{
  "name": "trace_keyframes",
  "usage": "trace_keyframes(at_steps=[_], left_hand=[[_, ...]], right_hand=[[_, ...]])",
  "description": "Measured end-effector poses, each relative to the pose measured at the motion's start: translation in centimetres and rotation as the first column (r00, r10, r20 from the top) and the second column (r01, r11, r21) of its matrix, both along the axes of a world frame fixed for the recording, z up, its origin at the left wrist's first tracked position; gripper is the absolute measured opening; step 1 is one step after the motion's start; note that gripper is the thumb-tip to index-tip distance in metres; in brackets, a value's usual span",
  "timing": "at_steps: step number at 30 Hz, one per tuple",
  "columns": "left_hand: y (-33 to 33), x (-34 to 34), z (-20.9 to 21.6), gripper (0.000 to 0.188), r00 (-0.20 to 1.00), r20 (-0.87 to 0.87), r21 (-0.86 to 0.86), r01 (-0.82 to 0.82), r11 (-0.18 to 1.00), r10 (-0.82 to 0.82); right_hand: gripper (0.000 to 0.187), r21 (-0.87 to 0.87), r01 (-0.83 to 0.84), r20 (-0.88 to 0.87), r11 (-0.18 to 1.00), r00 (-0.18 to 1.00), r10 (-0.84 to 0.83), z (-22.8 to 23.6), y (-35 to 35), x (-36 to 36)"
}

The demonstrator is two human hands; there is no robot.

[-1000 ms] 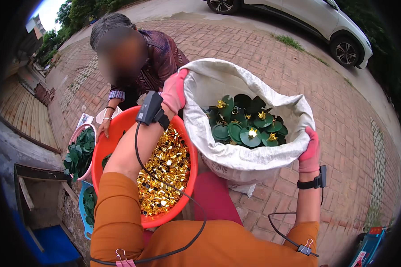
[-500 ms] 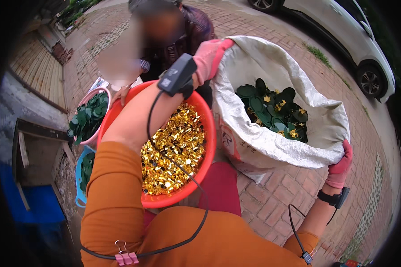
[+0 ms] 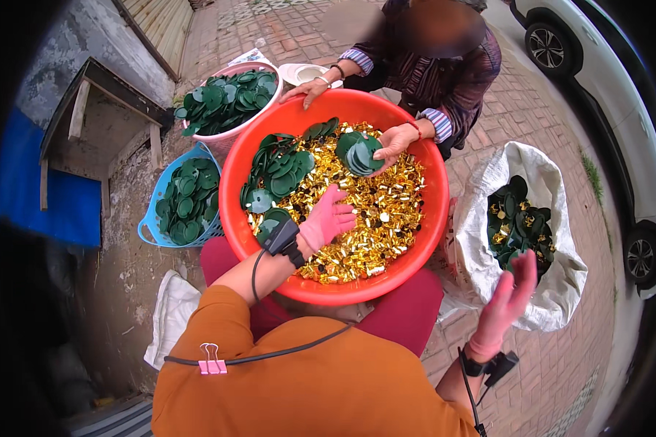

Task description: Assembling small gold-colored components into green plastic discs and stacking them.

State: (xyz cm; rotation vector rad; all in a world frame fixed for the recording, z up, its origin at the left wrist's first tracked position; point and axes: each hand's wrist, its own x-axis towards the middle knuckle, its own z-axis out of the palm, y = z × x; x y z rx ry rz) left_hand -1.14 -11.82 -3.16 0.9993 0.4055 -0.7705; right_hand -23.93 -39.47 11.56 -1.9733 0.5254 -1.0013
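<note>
My left hand (image 3: 329, 218), in a pink glove, is over the red basin (image 3: 328, 295) with its fingers apart and nothing in them. Below it lie small shiny gold pieces (image 3: 379, 233) mixed with dark bits. A pile of flat round green discs (image 3: 277, 171) rests on the gold pieces at the basin's left. My right hand (image 3: 506, 295), gloved in pink too, is raised at the near edge of the white woven sack (image 3: 481, 218), fingers spread and holding nothing. Green discs with gold bits (image 3: 517, 222) fill the sack's inside.
Across the basin a person (image 3: 437, 80) holds several green discs (image 3: 358, 154) in one hand and the rim with the other. A pink tub (image 3: 270, 69) and a blue basket (image 3: 153, 211) of discs stand left. A white car (image 3: 598, 87) is parked at right.
Both my hands have let go of the sack's rim; the left has come over the basin. The sack now sits lower at the right. My view has turned, showing more of the basin and the person.
</note>
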Motion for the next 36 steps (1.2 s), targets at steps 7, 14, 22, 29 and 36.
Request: trace_keyframes(at_steps=[7, 14, 22, 29, 36], left_hand=[[-4.9, 9.4, -1.3, 0.071, 0.972, 0.190, -0.322, -0.074, 0.944, 0.141], [-6.0, 9.1, 1.0, 0.055, 0.993, 0.020, -0.500, -0.089, 0.861, 0.114], [-6.6, 6.2, 1.4, 0.045, 0.985, -0.115, -0.863, -0.165, 0.478, 0.132], [-2.9, 1.9, 4.6, 0.046, 0.994, 0.044, -0.923, 0.003, 0.384, 0.097], [3.6, -1.1, 2.2, 0.044, 0.752, 0.642, -0.358, 0.121, 0.926, 0.150]], right_hand=[[0.074, -0.539, -0.453, -0.395, 0.710, 0.881, 0.262, -5.7, 8.9, 19.9], [0.079, -0.563, -0.481, -0.588, 0.672, 0.804, 0.083, -6.4, 11.0, 25.8], [0.072, -0.652, -0.423, -0.542, 0.629, 0.840, 0.004, -8.7, 11.5, 23.8], [0.072, -0.632, -0.497, -0.452, 0.595, 0.860, 0.238, -8.0, 14.7, 19.8], [0.073, -0.224, -0.580, -0.143, 0.783, 0.815, 0.562, -9.9, 20.4, 16.0]])
